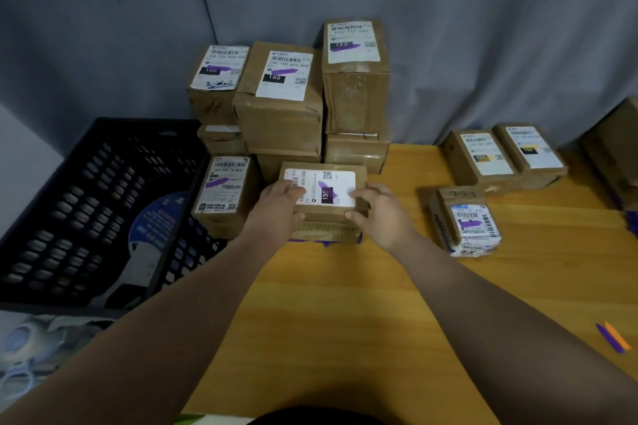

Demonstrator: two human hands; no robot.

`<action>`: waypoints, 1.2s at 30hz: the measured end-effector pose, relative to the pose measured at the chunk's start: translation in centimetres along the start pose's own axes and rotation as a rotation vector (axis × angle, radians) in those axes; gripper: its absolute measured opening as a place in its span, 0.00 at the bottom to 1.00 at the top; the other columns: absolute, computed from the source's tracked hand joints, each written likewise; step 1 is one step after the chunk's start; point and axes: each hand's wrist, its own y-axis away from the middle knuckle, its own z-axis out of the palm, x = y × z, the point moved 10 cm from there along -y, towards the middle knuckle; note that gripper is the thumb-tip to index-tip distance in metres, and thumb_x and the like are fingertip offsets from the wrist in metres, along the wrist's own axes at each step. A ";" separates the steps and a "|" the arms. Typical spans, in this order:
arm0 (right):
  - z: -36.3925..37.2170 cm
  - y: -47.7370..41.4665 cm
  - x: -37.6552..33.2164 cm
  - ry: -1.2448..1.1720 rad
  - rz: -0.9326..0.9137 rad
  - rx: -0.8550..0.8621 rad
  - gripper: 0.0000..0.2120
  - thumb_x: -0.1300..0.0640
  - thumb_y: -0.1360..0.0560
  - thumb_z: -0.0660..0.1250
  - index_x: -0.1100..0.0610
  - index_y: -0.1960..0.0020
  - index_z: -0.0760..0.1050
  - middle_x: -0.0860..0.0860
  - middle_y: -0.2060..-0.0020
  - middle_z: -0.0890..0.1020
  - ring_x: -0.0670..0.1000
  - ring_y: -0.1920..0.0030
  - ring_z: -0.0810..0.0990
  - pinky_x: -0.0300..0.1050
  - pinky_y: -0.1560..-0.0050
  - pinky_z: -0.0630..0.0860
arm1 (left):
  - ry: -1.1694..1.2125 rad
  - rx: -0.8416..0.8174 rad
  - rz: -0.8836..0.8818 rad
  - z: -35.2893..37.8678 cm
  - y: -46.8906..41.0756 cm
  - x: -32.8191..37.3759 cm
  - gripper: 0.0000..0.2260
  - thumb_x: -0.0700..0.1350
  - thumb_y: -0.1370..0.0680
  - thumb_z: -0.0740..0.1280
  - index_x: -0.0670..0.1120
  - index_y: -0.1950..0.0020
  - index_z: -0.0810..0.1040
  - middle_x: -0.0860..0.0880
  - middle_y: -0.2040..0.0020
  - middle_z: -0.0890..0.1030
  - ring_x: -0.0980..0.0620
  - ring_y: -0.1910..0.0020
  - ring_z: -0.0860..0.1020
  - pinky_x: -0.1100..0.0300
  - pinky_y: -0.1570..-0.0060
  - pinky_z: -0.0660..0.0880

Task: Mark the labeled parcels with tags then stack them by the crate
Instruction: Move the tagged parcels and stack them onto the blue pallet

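Observation:
A flat brown parcel (324, 209) with a white label marked in purple sits atop another parcel at the front of the stack. My left hand (279, 209) grips its left end, thumb at the near edge and fingers on the label. My right hand (376, 212) grips its right end the same way. Behind it rise stacked labeled parcels (279, 103), each with a purple mark. The black plastic crate (96, 214) stands to the left of the stack. Two parcels (504, 155) and a small white-wrapped parcel (464, 221) lie at the right on the wooden table (345, 321).
A purple and an orange tag strip (612, 338) lie near the table's right edge. Another brown box (618, 148) sits at the far right. A grey curtain hangs behind. Clutter lies on the floor at the lower left, below the crate.

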 end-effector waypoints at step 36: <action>-7.3 3.7 24.4 -0.057 0.441 0.004 0.45 0.46 0.35 0.75 0.52 0.28 0.52 0.58 0.36 0.63 0.60 0.36 0.64 0.53 0.41 0.69 | 0.135 0.235 -0.080 7.2 3.0 16.3 0.15 0.43 0.20 0.63 0.43 0.33 0.74 0.46 0.35 0.72 0.45 0.34 0.67 0.54 0.35 0.64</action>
